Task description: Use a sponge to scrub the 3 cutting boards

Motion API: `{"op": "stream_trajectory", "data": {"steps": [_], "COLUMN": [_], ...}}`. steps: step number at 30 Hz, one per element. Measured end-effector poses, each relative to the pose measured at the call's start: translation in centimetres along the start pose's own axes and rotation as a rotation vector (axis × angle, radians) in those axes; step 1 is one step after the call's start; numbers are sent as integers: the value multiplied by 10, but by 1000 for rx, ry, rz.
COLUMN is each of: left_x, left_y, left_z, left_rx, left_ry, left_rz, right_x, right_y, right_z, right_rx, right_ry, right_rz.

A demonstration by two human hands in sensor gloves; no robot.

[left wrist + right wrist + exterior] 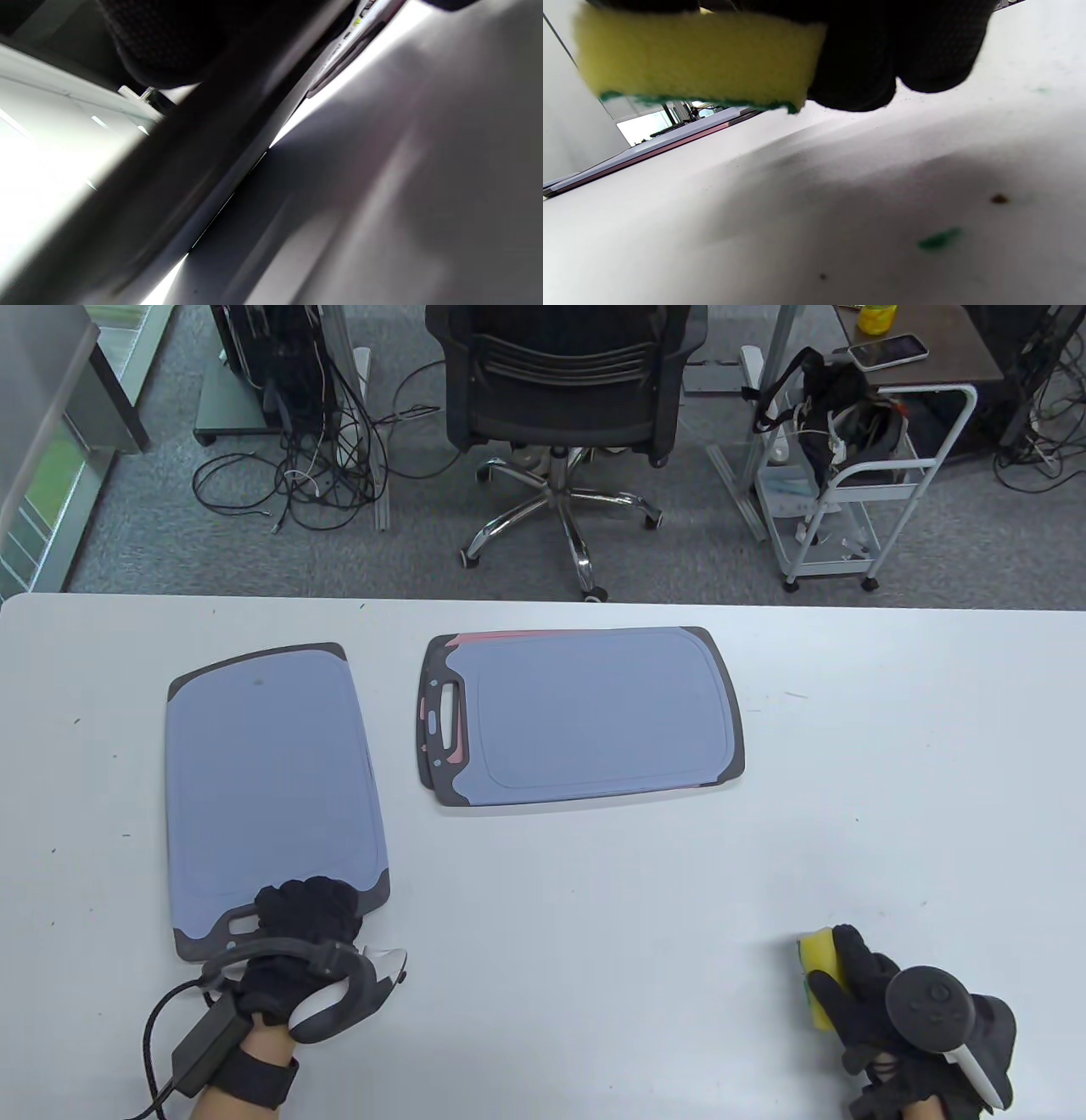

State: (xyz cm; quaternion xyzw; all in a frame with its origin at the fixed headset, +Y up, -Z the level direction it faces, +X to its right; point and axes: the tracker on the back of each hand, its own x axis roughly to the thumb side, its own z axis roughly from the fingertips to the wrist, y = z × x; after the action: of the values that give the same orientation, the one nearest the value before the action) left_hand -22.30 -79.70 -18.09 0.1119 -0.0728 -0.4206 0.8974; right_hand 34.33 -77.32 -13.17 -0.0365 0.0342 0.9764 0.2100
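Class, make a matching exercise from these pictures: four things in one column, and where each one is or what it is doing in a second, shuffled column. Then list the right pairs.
Things
1. sponge
2. left hand
3. stacked boards
4. office chair

Places or states
A. on the floor beyond the table
B. gripped in the right hand
C. resting on the handle end of the single board
D. lying mid-table, a red edge showing beneath the top one

Pairs: 1-B, 2-C, 3-D, 4-A
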Motion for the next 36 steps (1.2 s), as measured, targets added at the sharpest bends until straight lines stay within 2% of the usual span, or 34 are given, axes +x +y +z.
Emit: {"op": "stream_trajectory", "data": {"steps": [4,6,9,12,16,21,22,24,27,31,36], "left_x": [-3,-8,-19,-42,-49,-76,-83,-92,-106,-120,-129], "left_y": [10,15,26,27,11,5,3,-1,-9,-27,-25], "left_z": [-12,-17,-18,-8,6,23,27,33,43,57,62], "left_rx": [-118,-182,-145,-108,33,172,187,218,296,387,494], "left_ry": [130,216,326,497,572,736,784,833,916,1019,1049], "left_rz": [140,273,365,660,774,1086,1209,1340,1370,1586,1637], "right_x": [-1,-2,-3,-4,-6,-4,-4,-6,-8,-8,-11], "right_y": [1,1,2,3,5,7,8,10,11,9,9], "right_z": [-2,-3,-4,-5,-6,-5,-6,-8,-9,-7,-5], "right_rx": [13,15,18,28,36,36,36,50,57,45,40], "right_ry": [-2,-2,6,18,34,44,46,61,76,83,97], "right_rz": [10,4,-6,-5,-9,-12,-18,-43,-42,-62,-81]}}
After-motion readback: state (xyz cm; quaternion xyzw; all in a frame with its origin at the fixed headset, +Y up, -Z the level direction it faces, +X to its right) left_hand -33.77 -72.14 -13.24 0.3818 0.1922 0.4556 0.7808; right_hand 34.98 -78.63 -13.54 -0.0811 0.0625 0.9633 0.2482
